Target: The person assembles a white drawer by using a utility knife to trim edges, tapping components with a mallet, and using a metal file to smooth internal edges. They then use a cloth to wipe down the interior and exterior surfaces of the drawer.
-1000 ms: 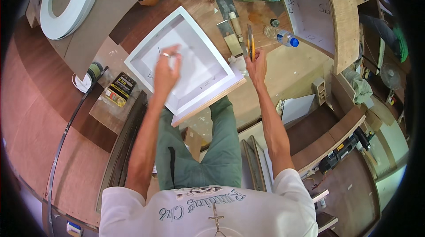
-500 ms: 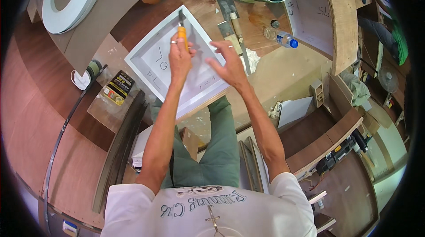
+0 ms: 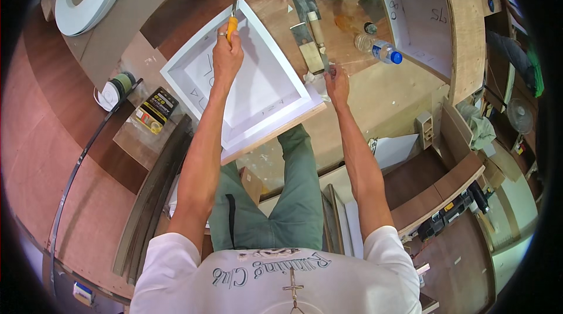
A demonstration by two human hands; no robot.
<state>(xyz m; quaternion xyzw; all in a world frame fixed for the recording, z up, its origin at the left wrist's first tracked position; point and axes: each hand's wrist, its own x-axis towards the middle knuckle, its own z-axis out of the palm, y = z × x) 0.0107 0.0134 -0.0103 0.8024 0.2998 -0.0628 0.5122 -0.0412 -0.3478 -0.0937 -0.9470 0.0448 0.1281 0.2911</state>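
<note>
White shallow box lies tilted on the worktop, over the person's knees. Left hand closed around an orange-handled tool, blade at the box's far corner: scraping or filling, seemingly. Right hand rests on a rag beside the putty knives, fingers loosely curled. Next move likely needs steady pressure along the inner edge.

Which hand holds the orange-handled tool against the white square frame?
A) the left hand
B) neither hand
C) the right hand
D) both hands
A: the left hand grips the orange-handled tool at the far corner of the white frame; the right hand rests beside it.
</note>
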